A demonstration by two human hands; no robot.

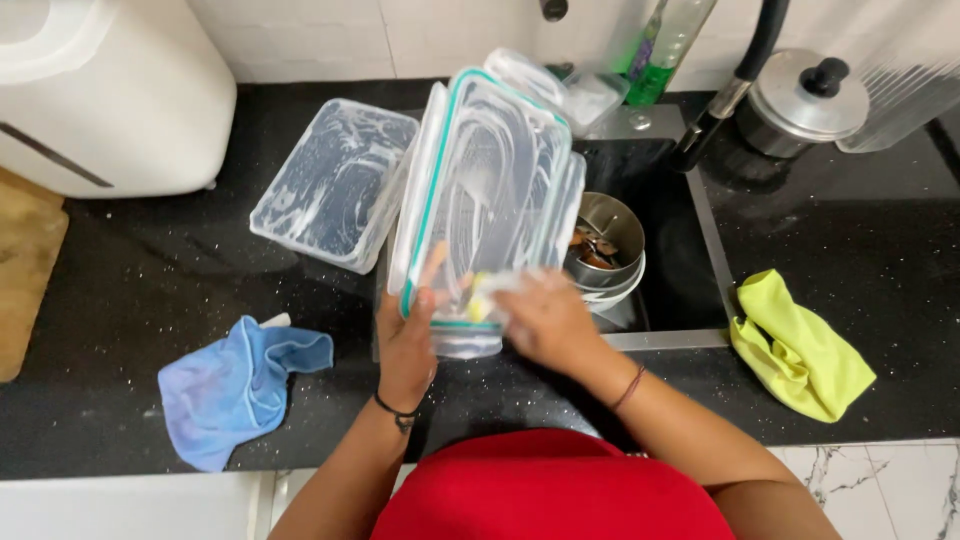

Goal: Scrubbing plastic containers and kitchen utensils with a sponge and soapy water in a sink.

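Head view | left hand (pixel 405 345) grips soapy lid (pixel 485 190) | right hand (pixel 545 320) blurred, fingers clutch yellow sponge (pixel 480 305), mostly hidden

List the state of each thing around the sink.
Container lid: soapy, tilted, held up over the sink.
Left hand: gripping the lid's lower edge.
Right hand: rubbing a sponge on it.
Clear container: soapy, on the counter.
Pot: lidded.
Yellow cloth: crumpled.
Blue cloth: crumpled.

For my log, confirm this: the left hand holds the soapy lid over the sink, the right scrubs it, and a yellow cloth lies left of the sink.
One detail is wrong. The head view shows the yellow cloth right of the sink; the cloth on the left is blue. The left hand does hold the soapy lid, and the right hand scrubs it.
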